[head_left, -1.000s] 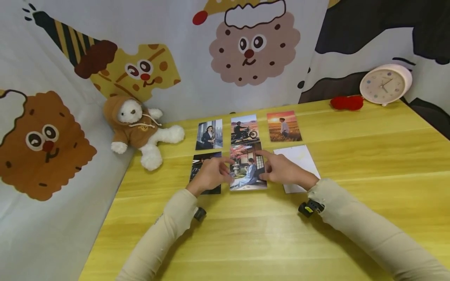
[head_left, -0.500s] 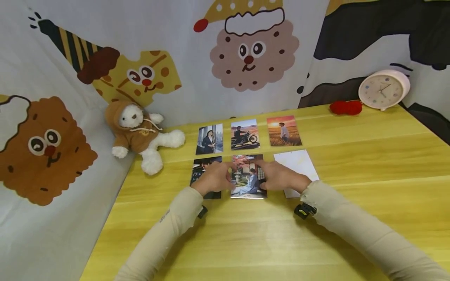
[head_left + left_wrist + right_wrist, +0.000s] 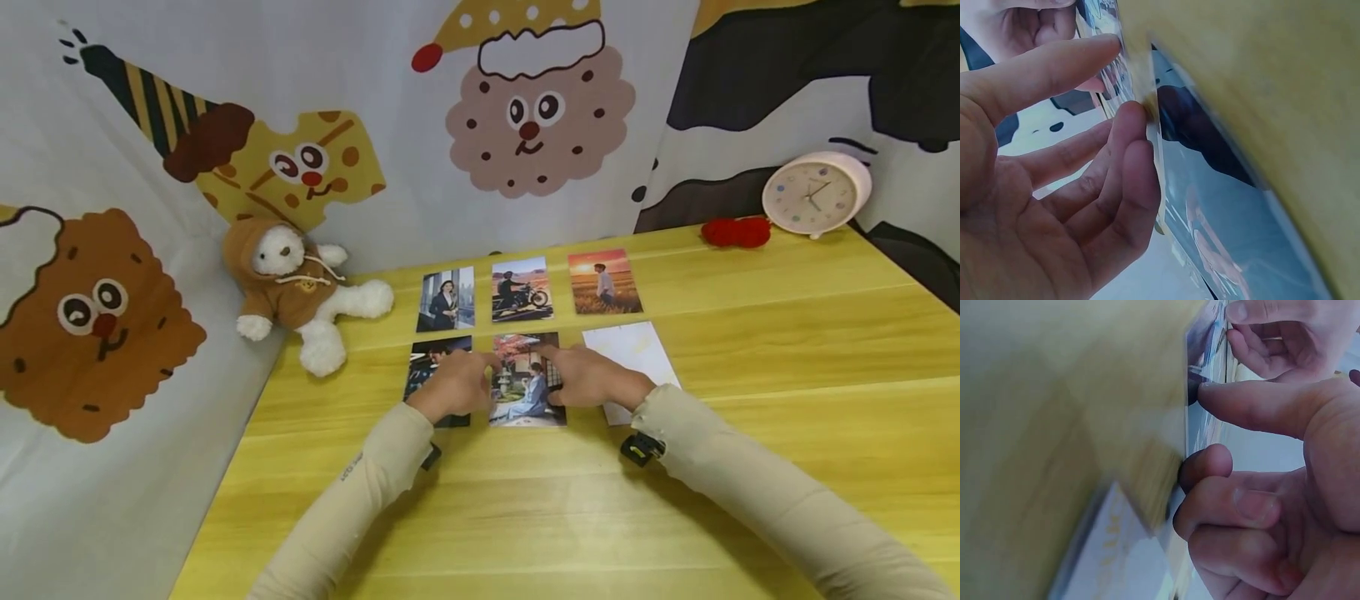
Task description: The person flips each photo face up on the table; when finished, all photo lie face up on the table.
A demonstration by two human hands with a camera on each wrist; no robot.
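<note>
A photo card (image 3: 528,398) of a seated figure in a garden lies in the middle of the front row. My left hand (image 3: 459,385) holds its left edge, thumb and index finger at the side. At the opposite edge my right hand (image 3: 596,379) grips it, its index finger over the upper right part. Under the left hand lies a dark photo card (image 3: 429,357), largely covered. A white card (image 3: 637,354) with faint yellow marks is partly hidden by the right hand and sleeve. In the right wrist view, the thumb rests at the garden card (image 3: 1202,347).
Behind stand in a row a card with a suited person (image 3: 447,300), a motorcycle card (image 3: 521,290) and a sunset card (image 3: 606,283). A plush bear (image 3: 296,287) sits back left. Back right are a red plush thing (image 3: 737,232) and a round clock (image 3: 813,196).
The garden card has come down toward me, off the motorcycle card it overlapped, and now lies level with the front row. Both hands moved with it, then stayed nearly still.
</note>
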